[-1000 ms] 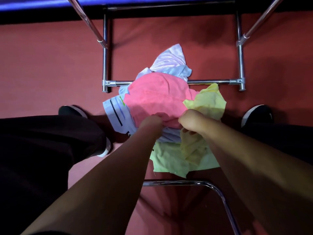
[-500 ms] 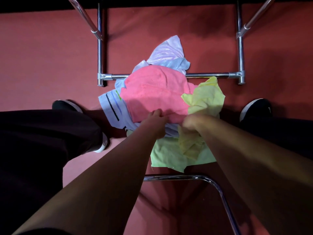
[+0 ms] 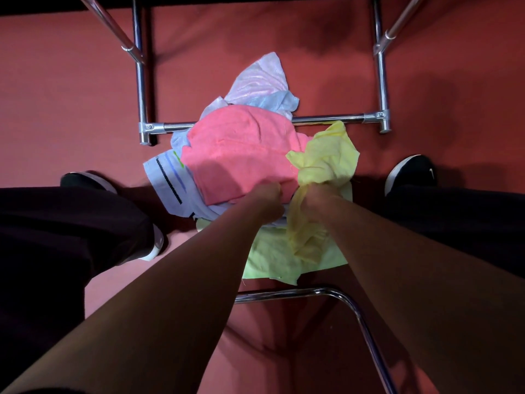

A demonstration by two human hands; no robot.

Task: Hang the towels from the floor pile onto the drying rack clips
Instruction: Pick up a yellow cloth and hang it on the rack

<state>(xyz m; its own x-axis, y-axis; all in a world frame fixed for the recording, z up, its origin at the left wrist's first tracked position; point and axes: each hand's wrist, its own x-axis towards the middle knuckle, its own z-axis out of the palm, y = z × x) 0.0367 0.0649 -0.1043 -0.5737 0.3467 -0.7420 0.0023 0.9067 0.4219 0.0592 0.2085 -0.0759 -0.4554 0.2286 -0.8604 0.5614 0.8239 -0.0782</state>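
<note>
The right hand (image 3: 319, 196) is clutching the bunched yellow towel (image 3: 326, 157), cloth spilling beyond and beneath its fist. Just beside it, the left hand (image 3: 265, 199) is curling at the near edge of the pink towel (image 3: 241, 155); whether it is holding cloth, I cannot tell

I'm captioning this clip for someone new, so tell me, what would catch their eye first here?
The bright pink towel atop the pile, mid-frame on the red floor, stands out first, with the yellow towel to its right. At the pile's near edge the left hand grips the pink towel and the right hand the yellow one. A chrome rack bar crosses at the pile's far side.
</note>
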